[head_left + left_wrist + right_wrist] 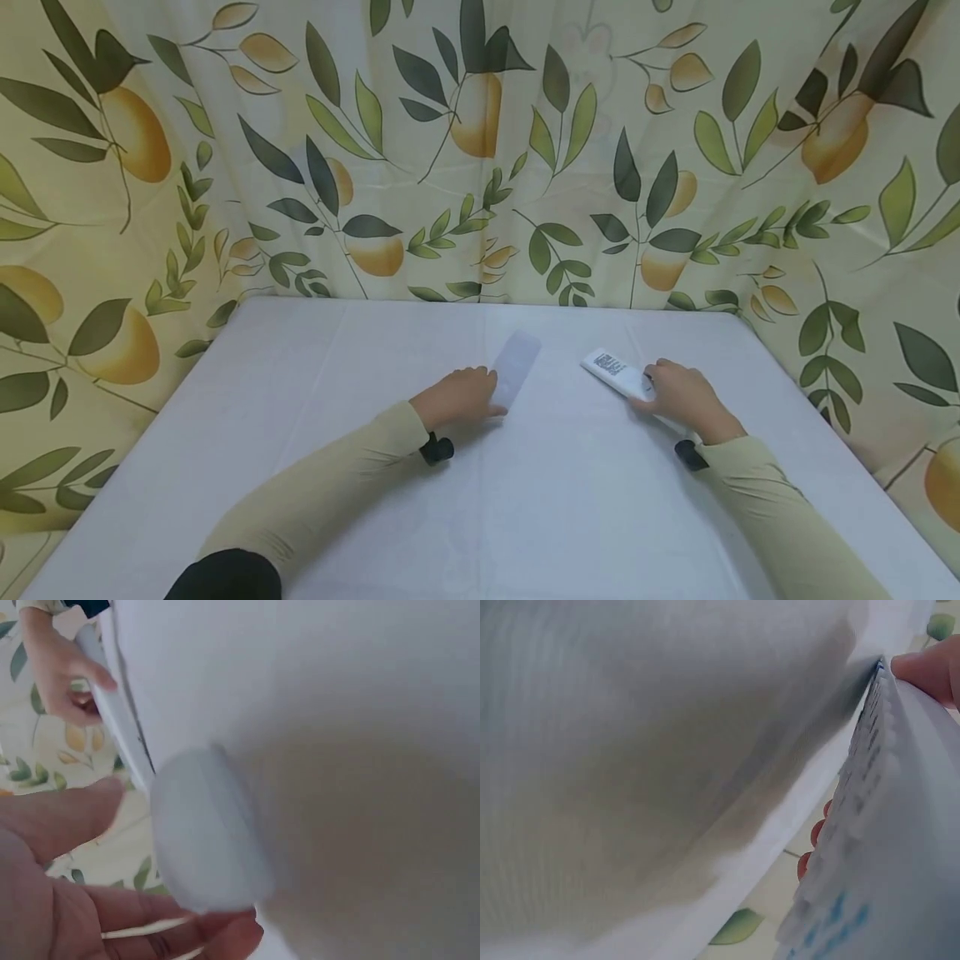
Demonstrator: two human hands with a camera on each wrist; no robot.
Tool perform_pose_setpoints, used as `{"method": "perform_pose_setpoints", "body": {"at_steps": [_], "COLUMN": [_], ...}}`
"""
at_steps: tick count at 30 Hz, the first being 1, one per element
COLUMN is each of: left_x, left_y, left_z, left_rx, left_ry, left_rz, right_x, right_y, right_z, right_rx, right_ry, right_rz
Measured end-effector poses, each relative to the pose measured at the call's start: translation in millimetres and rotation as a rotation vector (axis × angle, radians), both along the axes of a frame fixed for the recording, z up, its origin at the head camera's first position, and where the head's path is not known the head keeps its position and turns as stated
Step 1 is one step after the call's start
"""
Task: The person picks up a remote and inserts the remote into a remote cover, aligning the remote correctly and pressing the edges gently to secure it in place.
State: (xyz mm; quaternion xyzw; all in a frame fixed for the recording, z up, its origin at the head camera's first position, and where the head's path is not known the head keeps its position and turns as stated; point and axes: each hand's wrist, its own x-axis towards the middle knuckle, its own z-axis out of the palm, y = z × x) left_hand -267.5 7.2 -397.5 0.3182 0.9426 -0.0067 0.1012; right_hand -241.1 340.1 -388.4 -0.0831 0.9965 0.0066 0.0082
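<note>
A translucent, pale, long flat-looking piece (pixel 516 367) lies on or just above the white-covered table. My left hand (pixel 459 395) is at its near side, thumb and fingers spread apart. In the left wrist view, the whitish piece (pixel 206 832) lies between thumb and fingers; the thumb stands off it, while the fingertips reach its lower end. On the right, my right hand (pixel 678 397) grips a long white packet (pixel 615 372) with a dark printed code. The right wrist view shows the packet (pixel 915 825) close up, with blue marks and a ragged edge, thumb and fingers on opposite sides.
White cloth covers the table (pixel 480 517). A curtain (pixel 480 192) printed with leaves and yellow fruit hangs behind it and along both sides. Dark bands (pixel 437 450) sit at both wrists.
</note>
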Motion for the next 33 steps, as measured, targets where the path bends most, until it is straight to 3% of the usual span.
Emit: {"method": "perform_pose_setpoints", "body": {"at_steps": [4, 8, 12, 15, 21, 26, 33], "left_x": [-12.8, -33.7, -54.1, -65.5, -76.1, -76.0, -72.8], "left_y": [-6, -6, 1, 8, 17, 21, 14], "left_z": [6.3, 12.2, 12.6, 10.3, 1.4, 0.3, 11.7], "left_rx": [-0.023, -0.073, -0.181, -0.243, -0.299, -0.301, -0.369], "left_ry": [0.033, 0.185, 0.413, 0.519, 0.59, 0.566, 0.473], "left_rz": [-0.048, -0.157, -0.343, -0.491, -0.726, -0.748, -0.611], "right_x": [-0.9, -1.4, -1.0, 0.3, 0.9, -0.6, 0.4], "right_y": [-2, -1, -2, -5, -6, -4, -3], "right_z": [-3.4, -5.2, -5.2, -4.4, -7.2, -10.6, -7.5], "right_rx": [0.009, 0.017, 0.009, 0.005, 0.01, 0.001, -0.007], "right_ry": [-0.005, -0.025, -0.053, -0.059, -0.047, -0.034, -0.058], "right_rz": [0.004, -0.009, -0.028, -0.029, 0.0, 0.027, 0.04]}}
